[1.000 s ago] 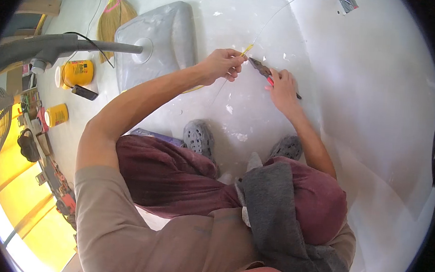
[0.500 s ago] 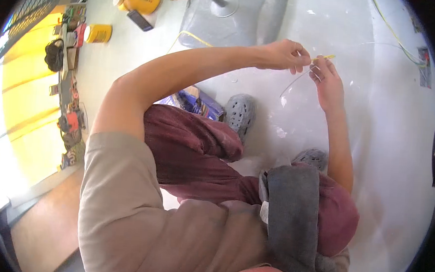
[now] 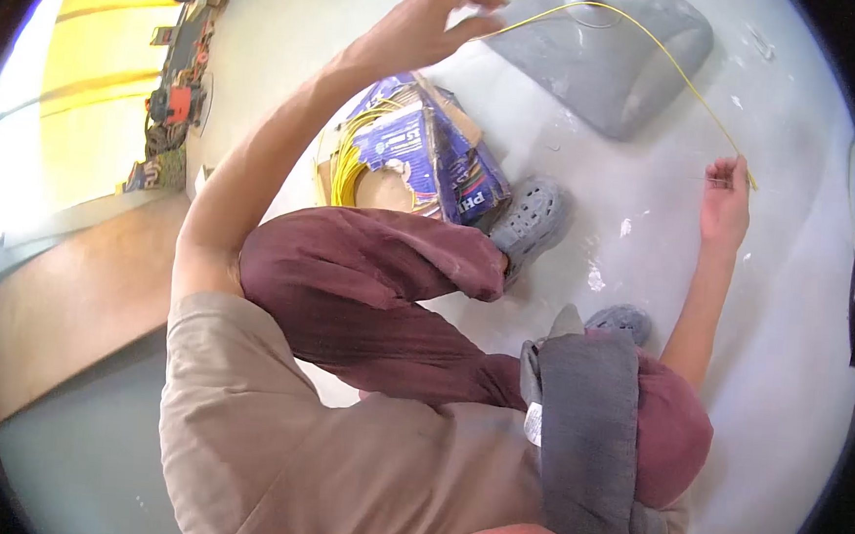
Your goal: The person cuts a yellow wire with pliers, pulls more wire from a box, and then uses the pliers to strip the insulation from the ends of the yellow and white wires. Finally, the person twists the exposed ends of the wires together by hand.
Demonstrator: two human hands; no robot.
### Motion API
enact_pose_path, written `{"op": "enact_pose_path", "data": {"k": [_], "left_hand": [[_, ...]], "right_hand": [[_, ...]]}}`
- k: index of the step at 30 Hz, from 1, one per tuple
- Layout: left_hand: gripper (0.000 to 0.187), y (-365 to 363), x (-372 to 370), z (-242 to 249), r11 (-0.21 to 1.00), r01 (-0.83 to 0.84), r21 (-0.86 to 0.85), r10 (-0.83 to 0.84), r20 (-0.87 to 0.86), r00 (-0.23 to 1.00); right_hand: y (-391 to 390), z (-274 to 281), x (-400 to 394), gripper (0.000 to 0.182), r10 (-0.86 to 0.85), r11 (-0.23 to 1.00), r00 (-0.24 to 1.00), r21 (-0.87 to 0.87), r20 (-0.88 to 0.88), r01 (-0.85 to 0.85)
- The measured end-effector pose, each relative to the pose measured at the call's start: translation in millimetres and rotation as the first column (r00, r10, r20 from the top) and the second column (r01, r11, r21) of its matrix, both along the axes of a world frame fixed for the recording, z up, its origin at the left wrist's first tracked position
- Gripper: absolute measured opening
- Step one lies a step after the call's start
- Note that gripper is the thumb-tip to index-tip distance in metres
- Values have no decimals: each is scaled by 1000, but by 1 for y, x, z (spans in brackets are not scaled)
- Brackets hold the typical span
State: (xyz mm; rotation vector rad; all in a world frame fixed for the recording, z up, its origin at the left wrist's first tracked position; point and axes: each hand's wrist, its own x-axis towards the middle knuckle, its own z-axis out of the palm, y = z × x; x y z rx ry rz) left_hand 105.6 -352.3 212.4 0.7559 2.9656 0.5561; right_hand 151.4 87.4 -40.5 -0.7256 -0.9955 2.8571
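A yellow electrical wire (image 3: 673,62) arcs through the air between my hands, over a grey base plate. My right hand (image 3: 726,209) is closed on it near one end, a short tip showing past the fingers. A thin pale strand runs leftward from those fingers. At upper left my left hand (image 3: 431,24) is held out with thumb and fingers apart, the wire passing right at its thumb. Below that arm, a torn blue cardboard box (image 3: 454,161) lies on the floor, and a coil of yellow wire (image 3: 348,154) shows inside it.
The grey base plate (image 3: 596,77) with an upright pole stands ahead on the pale floor (image 3: 681,283). My grey clogs (image 3: 536,220) are beside the box. Tools and bags (image 3: 175,105) line the left side, near a brown board (image 3: 82,314) and yellow curtains (image 3: 97,61).
My hands were close together at the wire's end; now they are far apart, left hand up and left, right hand to the right. The view has shifted, bringing the box into sight.
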Motion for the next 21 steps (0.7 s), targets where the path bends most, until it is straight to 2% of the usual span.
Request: {"op": "enact_pose_path", "data": {"k": [1,3,4,5,6,8,9,10,11,12,15,18,21], "left_hand": [[39,-25,16,-4,995,-45,-83,49,42,998],[46,-78,55,-21,939,-254,-231,271,47,961],[50,-104,79,-31,860,-425,-285,437,-20,899],[53,-132,103,-36,779,-570,-259,583,-34,812],[64,-166,132,-55,647,-736,-200,739,-75,670],[94,-223,201,-94,320,-919,-230,920,-155,360],[111,-235,234,-108,133,-952,-274,975,-138,176],[122,-246,266,-123,45,-972,-232,999,-19,51],[111,-261,299,-159,-65,-986,-153,991,102,-82],[110,-258,320,-180,-131,-984,-123,960,232,-157],[106,-235,331,-201,-152,-984,-92,893,414,-177],[102,-231,319,-198,-106,-989,-102,875,462,-141],[98,-231,311,-196,-62,-990,-125,876,469,-114]], "right_hand": [[0,3,1,20,-7,1000,1000,3,30,7],[4,5,6,19,-4,1000,999,12,38,4],[11,-1,7,20,22,1000,999,1,26,-22],[15,-4,10,20,46,999,999,-12,14,-46],[14,0,15,21,19,1000,998,-2,58,-19],[20,-1,24,21,31,999,998,-22,53,-30],[22,-3,29,22,35,999,997,-33,62,-33],[25,-4,33,22,49,998,997,-39,54,-47],[28,-5,37,21,35,999,996,-27,83,-33],[30,-7,39,21,18,1000,993,-12,116,-17],[40,-15,37,21,4,996,994,-92,106,6],[38,-22,33,20,-41,986,993,-155,112,59],[35,-21,32,22,-89,985,989,-136,121,105]]}}
